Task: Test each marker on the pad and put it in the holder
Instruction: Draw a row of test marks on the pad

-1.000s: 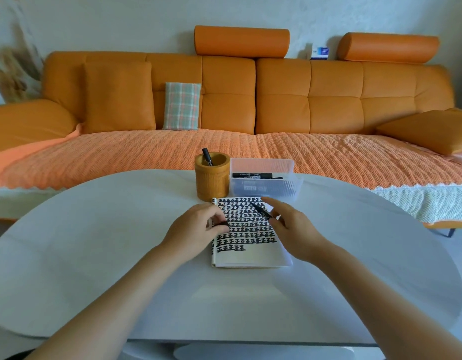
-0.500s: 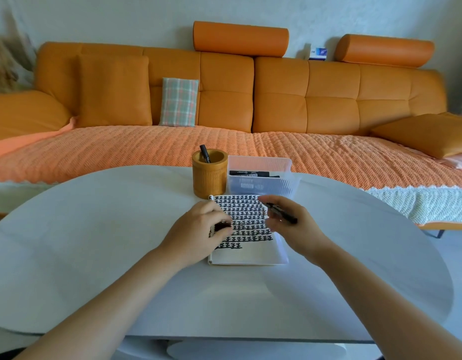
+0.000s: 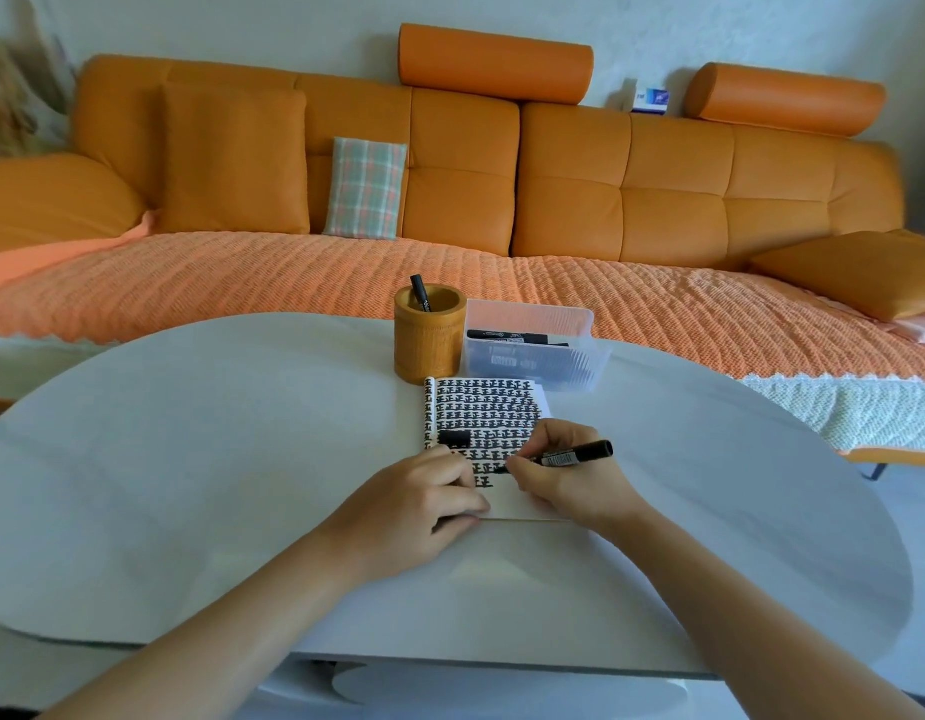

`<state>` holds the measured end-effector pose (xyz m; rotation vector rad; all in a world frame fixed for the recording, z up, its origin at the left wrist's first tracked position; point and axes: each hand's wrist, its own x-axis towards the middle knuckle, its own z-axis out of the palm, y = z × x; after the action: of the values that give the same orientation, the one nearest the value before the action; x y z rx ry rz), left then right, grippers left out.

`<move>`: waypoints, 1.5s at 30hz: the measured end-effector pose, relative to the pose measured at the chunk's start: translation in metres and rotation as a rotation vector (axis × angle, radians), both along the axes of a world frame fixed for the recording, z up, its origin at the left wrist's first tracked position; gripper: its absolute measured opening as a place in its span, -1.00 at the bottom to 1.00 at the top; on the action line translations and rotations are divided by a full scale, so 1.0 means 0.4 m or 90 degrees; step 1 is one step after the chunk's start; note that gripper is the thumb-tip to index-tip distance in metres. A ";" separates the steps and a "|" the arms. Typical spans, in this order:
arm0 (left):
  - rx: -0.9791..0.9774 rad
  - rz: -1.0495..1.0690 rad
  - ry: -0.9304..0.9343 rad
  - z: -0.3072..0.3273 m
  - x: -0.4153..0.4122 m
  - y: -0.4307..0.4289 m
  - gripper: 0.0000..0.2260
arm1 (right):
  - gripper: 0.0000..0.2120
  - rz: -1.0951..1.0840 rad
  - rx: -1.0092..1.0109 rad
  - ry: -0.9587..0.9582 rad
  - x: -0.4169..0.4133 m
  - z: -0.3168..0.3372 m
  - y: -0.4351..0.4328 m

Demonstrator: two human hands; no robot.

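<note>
My right hand (image 3: pixel 569 480) pinches a black marker (image 3: pixel 574 453) the way you hold a pen. My thumb and fingers are curled round it near the tip. The tip touches the pad (image 3: pixel 491 407) at the end of the last row of black marks. The back end of the marker points to the right and a little up.

My left hand (image 3: pixel 413 506) rests on the near left corner of the pad, with the fingers curled. A small black cap (image 3: pixel 454 437) shows just past those fingers, on the left side of the pad. I cannot tell if my fingers hold the cap or if it lies on the paper.

The pad lies flat on the white table (image 3: pixel 190 459), in front of me. Most of the page is full of rows of black marks, and the near part is bare.

Just past the far left corner of the pad stands the round wooden holder (image 3: pixel 428 345). One capped marker (image 3: pixel 421 293) leans inside it. Right beside the holder, on its right, sits a clear plastic box (image 3: pixel 533 356) with more black markers (image 3: pixel 507 335) lying in it.

Behind the table is a long orange sofa (image 3: pixel 657 200) with a checked cushion (image 3: pixel 365 188) on it.
</note>
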<state>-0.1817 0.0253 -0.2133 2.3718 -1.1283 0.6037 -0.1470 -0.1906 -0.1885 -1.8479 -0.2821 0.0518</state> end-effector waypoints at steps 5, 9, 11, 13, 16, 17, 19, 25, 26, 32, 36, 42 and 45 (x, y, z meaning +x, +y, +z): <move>-0.014 -0.002 0.010 -0.007 0.001 0.003 -0.91 | -0.80 0.025 -0.046 -0.055 0.004 -0.020 -0.005; -0.027 -0.001 0.019 -0.008 0.001 0.003 -0.91 | -0.79 0.043 -0.038 -0.061 0.007 -0.029 -0.008; -0.032 0.000 0.023 -0.008 0.001 0.002 -0.91 | -0.78 0.047 -0.040 -0.066 0.009 -0.033 -0.008; -0.037 0.001 0.030 -0.009 0.002 0.003 -0.91 | -0.78 0.051 -0.044 -0.071 0.012 -0.037 -0.010; -0.040 0.004 0.040 -0.009 0.003 0.003 -0.90 | -0.81 0.063 -0.046 -0.081 0.010 -0.037 -0.011; -0.042 0.006 0.043 -0.009 0.003 0.003 -0.90 | -0.81 0.070 -0.046 -0.085 0.011 -0.038 -0.012; -0.044 0.009 0.048 -0.009 0.002 0.003 -0.90 | -0.80 0.070 -0.058 -0.092 0.012 -0.040 -0.013; -0.044 0.014 0.055 -0.008 0.001 0.003 -0.90 | -0.78 0.048 -0.061 -0.101 0.012 -0.045 -0.014; -0.045 0.015 0.055 -0.007 0.001 0.003 -0.90 | -0.78 0.052 -0.066 -0.107 0.012 -0.045 -0.015; -0.047 0.018 0.053 -0.008 0.002 0.002 -0.91 | -0.76 0.079 -0.047 -0.093 0.018 -0.046 -0.019; -0.050 0.018 0.056 -0.008 0.003 0.002 -0.91 | -0.77 0.071 -0.046 -0.088 0.018 -0.047 -0.016; -0.052 0.019 0.055 -0.012 0.005 0.002 -0.92 | -0.78 0.071 -0.035 -0.092 0.017 -0.046 -0.015; -0.053 0.017 0.057 -0.010 0.004 0.002 -0.91 | -0.80 0.096 -0.053 -0.108 0.016 -0.044 -0.015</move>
<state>-0.1800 0.0260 -0.2173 2.3221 -1.0148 0.5367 -0.1408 -0.1966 -0.2063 -1.9144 -0.5451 0.0106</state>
